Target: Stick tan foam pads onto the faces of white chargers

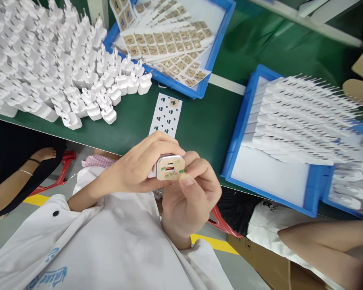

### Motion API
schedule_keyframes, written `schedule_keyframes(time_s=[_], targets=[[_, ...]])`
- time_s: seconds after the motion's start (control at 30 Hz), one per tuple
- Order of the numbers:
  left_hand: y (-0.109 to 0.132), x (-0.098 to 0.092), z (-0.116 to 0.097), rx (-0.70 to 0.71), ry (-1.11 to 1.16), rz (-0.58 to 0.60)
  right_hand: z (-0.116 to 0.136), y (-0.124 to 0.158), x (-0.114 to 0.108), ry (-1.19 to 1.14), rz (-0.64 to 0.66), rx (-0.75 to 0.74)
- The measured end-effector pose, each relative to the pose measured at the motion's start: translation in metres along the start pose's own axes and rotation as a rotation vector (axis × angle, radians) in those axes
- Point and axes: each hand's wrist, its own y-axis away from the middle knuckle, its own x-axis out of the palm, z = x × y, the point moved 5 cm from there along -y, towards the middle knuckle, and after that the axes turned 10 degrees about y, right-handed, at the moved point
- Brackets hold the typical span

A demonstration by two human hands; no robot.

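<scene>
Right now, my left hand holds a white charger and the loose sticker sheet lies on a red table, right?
No: the head view shows a green table. Your left hand holds the white charger, and the loose sticker sheet lies there.

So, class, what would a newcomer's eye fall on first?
Probably the crowd of white plug adapters filling the upper left. Next, the blue tray at top centre, heaped with sticker sheets. In the middle, the left-hand grip holds one adapter, and the right-hand grip touches the corner of its tan sticker.
</scene>
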Motion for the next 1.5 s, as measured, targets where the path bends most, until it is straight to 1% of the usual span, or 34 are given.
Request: schedule_keyframes(time_s=[0.17, 0.27, 0.33, 0.4, 0.53, 0.6, 0.67, 0.77, 0.87, 0.93, 1.0, 1.07, 1.1, 1.17, 1.2, 1.27, 1.37, 1.43, 1.5], targets=[[0.001, 0.000, 0.000, 0.013, 0.034, -0.012, -0.001, 0.000, 0.000, 0.036, -0.001, 0.003], [0.001, -0.001, 0.001, -0.018, 0.084, -0.004, -0.002, 0.001, 0.000, 0.023, 0.000, 0.019], [0.001, 0.000, 0.001, -0.045, 0.140, -0.018, -0.003, 0.002, 0.000, 0.012, 0.004, 0.022], [0.001, 0.000, 0.000, -0.049, 0.184, -0.083, -0.004, 0.003, 0.002, 0.016, 0.016, 0.017], [0.002, 0.003, 0.001, -0.050, 0.178, -0.273, -0.006, 0.005, 0.003, 0.071, 0.025, 0.003], [0.003, 0.006, 0.002, -0.054, 0.159, -0.325, -0.007, 0.005, 0.003, 0.103, 0.029, -0.012], [0.004, 0.007, 0.004, -0.062, 0.150, -0.354, -0.007, 0.005, 0.004, 0.141, 0.042, -0.041], [0.008, 0.007, 0.008, -0.085, 0.163, -0.375, -0.002, 0.005, 0.004, 0.295, 0.037, -0.147], [0.013, 0.009, 0.014, -0.120, 0.192, -0.390, 0.008, 0.007, 0.002, 0.529, -0.034, -0.276], [0.015, 0.010, 0.016, -0.139, 0.215, -0.400, 0.012, 0.006, -0.001, 0.653, -0.046, -0.299], [0.016, 0.010, 0.017, -0.154, 0.232, -0.402, 0.009, 0.004, -0.004, 0.699, 0.046, -0.241], [0.016, 0.012, 0.018, -0.182, 0.232, -0.377, 0.001, 0.000, -0.006, 0.667, 0.175, -0.135], [0.016, 0.013, 0.018, -0.203, 0.233, -0.354, -0.004, -0.002, -0.007, 0.645, 0.216, -0.084], [0.016, 0.015, 0.021, -0.263, 0.260, -0.316, -0.011, -0.006, -0.009, 0.635, 0.231, -0.016], [0.016, 0.016, 0.023, -0.288, 0.282, -0.313, -0.014, -0.009, -0.008, 0.640, 0.231, -0.005], [0.019, 0.016, 0.029, -0.338, 0.316, -0.332, -0.020, -0.013, -0.006, 0.637, 0.258, -0.006], [0.022, 0.015, 0.039, -0.386, 0.323, -0.383, -0.030, -0.020, -0.001, 0.566, 0.331, 0.004], [0.024, 0.016, 0.044, -0.392, 0.317, -0.391, -0.036, -0.026, 0.000, 0.525, 0.340, 0.047], [0.023, 0.017, 0.046, -0.363, 0.272, -0.366, -0.040, -0.033, 0.000, 0.548, 0.310, 0.075]])
